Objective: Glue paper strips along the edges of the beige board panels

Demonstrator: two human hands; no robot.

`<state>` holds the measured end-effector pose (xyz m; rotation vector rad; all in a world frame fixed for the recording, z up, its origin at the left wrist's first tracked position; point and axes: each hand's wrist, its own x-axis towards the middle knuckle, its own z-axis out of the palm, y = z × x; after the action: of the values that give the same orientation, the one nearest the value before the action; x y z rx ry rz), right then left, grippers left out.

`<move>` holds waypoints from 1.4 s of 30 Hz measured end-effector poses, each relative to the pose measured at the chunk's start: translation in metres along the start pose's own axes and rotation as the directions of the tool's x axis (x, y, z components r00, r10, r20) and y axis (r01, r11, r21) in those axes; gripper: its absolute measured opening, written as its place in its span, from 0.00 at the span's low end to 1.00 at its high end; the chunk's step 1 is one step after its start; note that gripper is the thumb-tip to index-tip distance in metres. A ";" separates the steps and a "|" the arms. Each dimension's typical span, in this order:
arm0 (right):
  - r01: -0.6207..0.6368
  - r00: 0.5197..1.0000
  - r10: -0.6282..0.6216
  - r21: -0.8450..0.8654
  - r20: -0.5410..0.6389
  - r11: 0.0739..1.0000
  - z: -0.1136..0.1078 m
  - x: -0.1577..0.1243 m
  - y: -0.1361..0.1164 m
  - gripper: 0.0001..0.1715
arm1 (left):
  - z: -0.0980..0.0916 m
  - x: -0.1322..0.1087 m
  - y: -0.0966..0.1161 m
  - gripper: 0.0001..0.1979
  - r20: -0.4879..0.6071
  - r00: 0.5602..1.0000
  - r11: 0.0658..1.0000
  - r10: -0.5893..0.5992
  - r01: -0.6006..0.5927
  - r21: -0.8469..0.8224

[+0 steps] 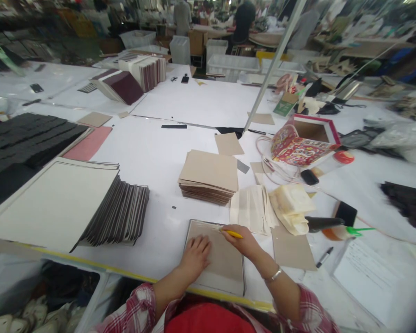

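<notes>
My left hand (pixel 196 254) lies flat with its fingers stretched over a tan sheet (pixel 225 263), which rests on a dark-edged panel near the table's front edge. In my right hand (pixel 241 238) is a slim yellow pen (pixel 234 234), its tip pointing left near the top of the sheet. I cannot make out whether the tip touches it. Just beyond stands a stack of tan boards (pixel 210 171). To the right of that stack lie cream cloth-like strips (pixel 250 210).
At left are a pile of dark-edged panels (pixel 116 215), a large pale sheet (pixel 55 199) and black material (pixel 27 138). A red patterned box (pixel 301 150), a bottle with a green top (pixel 343 232), a black marker (pixel 325 257) and written paper (pixel 369 277) lie right. A slanted pole (pixel 273 67) rises behind.
</notes>
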<state>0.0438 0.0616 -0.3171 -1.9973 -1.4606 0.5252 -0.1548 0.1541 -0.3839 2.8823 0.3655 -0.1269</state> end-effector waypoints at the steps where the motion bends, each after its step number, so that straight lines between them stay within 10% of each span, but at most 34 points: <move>1: -0.032 0.999 0.032 -0.022 -0.018 0.999 -0.013 -0.013 0.008 0.13 | 0.000 0.000 0.000 0.30 0.002 1.000 1.000 0.003 -0.003 0.003; 7: -0.144 0.978 0.130 -0.077 -0.166 0.987 -0.062 -0.055 0.017 0.12 | -0.002 0.001 0.003 0.27 -0.028 1.000 1.000 -0.008 0.008 -0.002; 17: 0.167 0.977 -0.187 0.178 0.102 0.970 0.027 0.029 -0.035 0.13 | 0.005 0.004 0.009 0.26 -0.013 0.998 0.997 -0.053 0.054 0.046; 26: -0.220 0.975 0.218 0.069 0.029 0.973 -0.056 -0.030 0.023 0.19 | 0.001 0.002 0.010 0.25 -0.013 0.998 0.998 -0.062 0.062 -0.009; 32: -0.213 0.969 0.248 -0.528 -0.006 0.822 -0.014 0.010 0.059 0.10 | 0.004 0.005 0.010 0.29 0.004 0.997 0.997 -0.082 0.082 -0.018; 42: -0.157 0.979 0.204 -0.592 0.013 0.791 -0.010 0.025 0.094 0.12 | 0.003 0.004 0.011 0.30 -0.007 0.996 0.996 -0.087 0.087 -0.011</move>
<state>0.1253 0.0628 -0.3720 -2.6496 -1.6256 0.2314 -0.1483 0.1444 -0.3849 2.8573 0.4912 -0.1287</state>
